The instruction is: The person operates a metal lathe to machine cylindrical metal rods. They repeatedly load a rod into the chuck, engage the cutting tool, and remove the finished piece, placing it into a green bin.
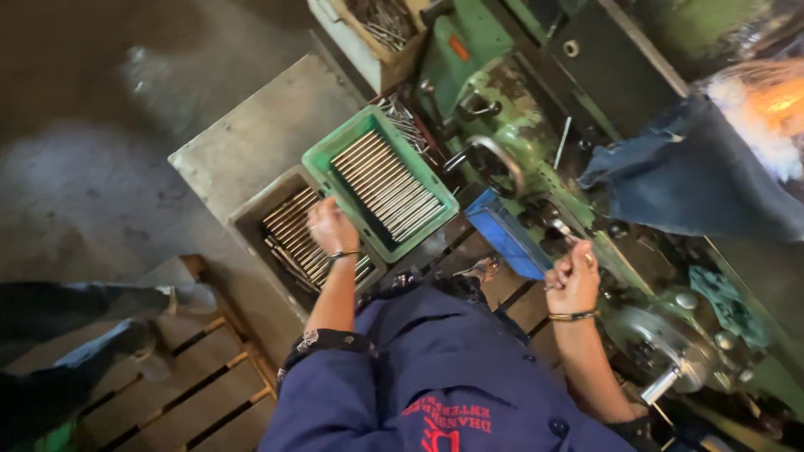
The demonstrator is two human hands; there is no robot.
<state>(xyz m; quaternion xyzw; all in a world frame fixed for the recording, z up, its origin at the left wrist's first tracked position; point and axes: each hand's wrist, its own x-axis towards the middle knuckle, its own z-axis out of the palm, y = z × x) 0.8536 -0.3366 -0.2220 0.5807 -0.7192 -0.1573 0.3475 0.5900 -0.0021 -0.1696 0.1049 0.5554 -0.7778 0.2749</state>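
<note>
1. Fingers of the left hand curl down among the rods in the grey tray; whether they have closed on one cannot be told.
2. Closed around a thin metal piece, the right hand is raised, and the piece's bright tip sticks up from the fist toward the lathe.
3. Each wrist wears a thin bangle, and both sleeves are dark blue.
4. The grey tray sits on a grey bench, at its near edge, and is filled with dark rods lying side by side.
5. A green crate stands just beside the grey tray, on the side toward the lathe, touching or nearly touching it; it holds a neat row of brighter rods.
6. More loose rods lie behind the green crate, at its far corner.
7. A cardboard box of metal parts stands at the far end of the bench.
8. A blue tray leans between the green crate and the right hand, against the lathe's front.
9. The lathe is green and worn; a handwheel with a bright handle is near the right forearm.
10. A blue cloth lies draped over the lathe, with an orange glow at the upper right.
11. A wooden pallet lies on the floor at the left, and another person's legs and shoes rest on it.
</note>
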